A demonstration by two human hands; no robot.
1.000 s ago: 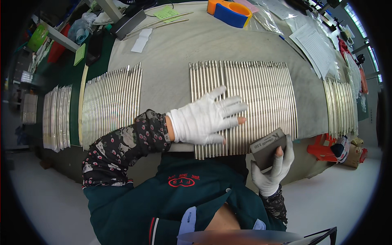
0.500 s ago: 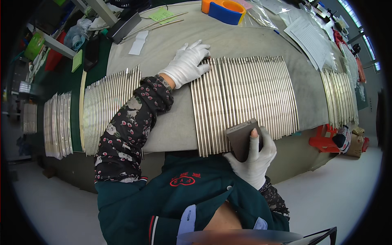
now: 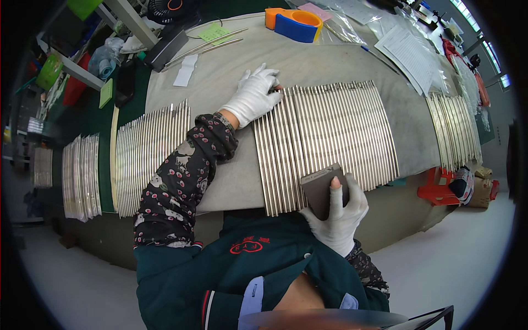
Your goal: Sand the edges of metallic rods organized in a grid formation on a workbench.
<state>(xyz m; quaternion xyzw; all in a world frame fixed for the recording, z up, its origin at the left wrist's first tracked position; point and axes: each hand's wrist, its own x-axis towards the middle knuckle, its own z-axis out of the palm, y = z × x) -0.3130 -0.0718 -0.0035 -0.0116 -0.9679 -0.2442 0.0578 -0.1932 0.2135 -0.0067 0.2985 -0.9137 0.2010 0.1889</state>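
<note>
A wide row of thin metal rods (image 3: 330, 137) lies side by side on a grey cloth-covered table (image 3: 308, 60). My left hand (image 3: 254, 96), in a white glove, rests flat on the far left end of this row, fingers spread. A dark grey flat block (image 3: 323, 190) is gripped in my gloved right hand (image 3: 335, 212) and pressed on the near ends of the rods.
Another row of rods (image 3: 148, 154) lies to the left, more (image 3: 80, 176) beyond it, and a further row (image 3: 454, 129) at the right. An orange and blue tape dispenser (image 3: 294, 22), papers (image 3: 410, 52) and plastic bags sit at the table's far side. A red bin (image 3: 440, 190) stands below the right edge.
My left hand has slid from the middle of the rod row up to its far left end. My right hand has moved the block left and onto the rods' near ends.
</note>
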